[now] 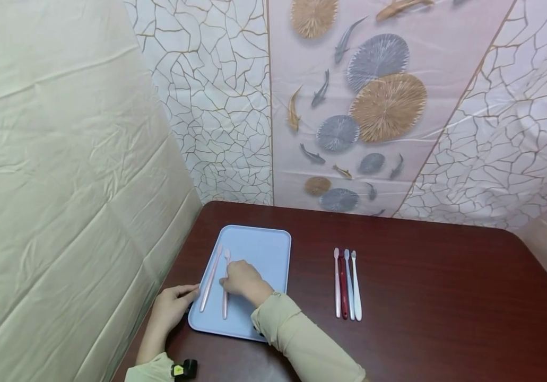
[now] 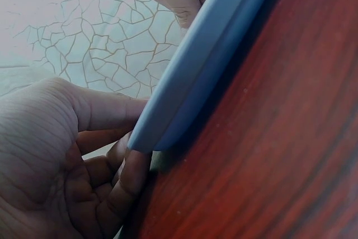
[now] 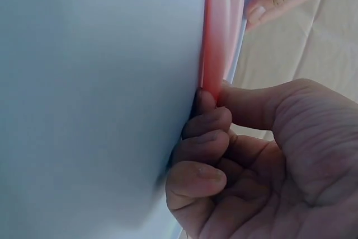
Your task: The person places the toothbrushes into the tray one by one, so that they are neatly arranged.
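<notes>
A light blue tray [image 1: 263, 249] lies on the table. At its left rim my left hand [image 1: 168, 307] pinches the edge; the left wrist view shows the thumb on top and fingers beneath the tray [image 2: 184, 82]. Over the tray, my right hand [image 1: 242, 278] pinches a pink toothbrush [image 1: 225, 309] between thumb and fingers. In the right wrist view this toothbrush [image 3: 217, 43] runs up from the fingertips. To its left a second pink toothbrush [image 1: 209, 281] lies slanted on the tray, near the left rim.
Right of the tray, several toothbrushes lie side by side on the dark red table [image 1: 426, 297]: a pink one [image 1: 337, 289], a red one [image 1: 344, 292], a pale blue one [image 1: 350, 289] and a white one [image 1: 356, 292]. Fabric-covered walls [image 1: 235, 106] stand behind and at the left.
</notes>
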The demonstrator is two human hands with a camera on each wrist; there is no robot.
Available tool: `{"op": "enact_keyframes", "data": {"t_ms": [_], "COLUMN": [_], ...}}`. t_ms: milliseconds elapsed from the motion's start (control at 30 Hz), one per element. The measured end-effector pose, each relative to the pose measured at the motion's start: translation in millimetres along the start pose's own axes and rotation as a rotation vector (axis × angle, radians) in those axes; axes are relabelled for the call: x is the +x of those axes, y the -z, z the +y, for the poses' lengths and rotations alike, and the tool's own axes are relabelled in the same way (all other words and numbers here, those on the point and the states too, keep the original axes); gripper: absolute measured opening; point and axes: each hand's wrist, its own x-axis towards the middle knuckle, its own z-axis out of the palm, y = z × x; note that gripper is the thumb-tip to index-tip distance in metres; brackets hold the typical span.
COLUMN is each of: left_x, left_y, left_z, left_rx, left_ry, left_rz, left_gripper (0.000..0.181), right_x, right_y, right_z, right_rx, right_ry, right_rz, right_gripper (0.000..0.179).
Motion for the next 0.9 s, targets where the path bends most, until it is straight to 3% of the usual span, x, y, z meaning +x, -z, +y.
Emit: {"op": "enact_keyframes", "data": {"t_ms": [500, 900], "left_x": [-3.0, -7.0], "left_y": [-3.9, 0.0], "left_z": [2.8, 6.4], "left_rx": [-0.052, -0.064], "left_ry": [0.017, 0.028], "left_rz": [-0.013, -0.010], "left_gripper": [0.029, 0.030], "right_x": [-1.6, -25.9], "right_y": [-4.9, 27.3], "right_z": [0.2, 20.8], "right_rx": [0.029, 0.095], "right_ry": [-0.049, -0.008], "right_rz": [0.025, 0.077], "right_gripper": [0.043, 0.049]}}
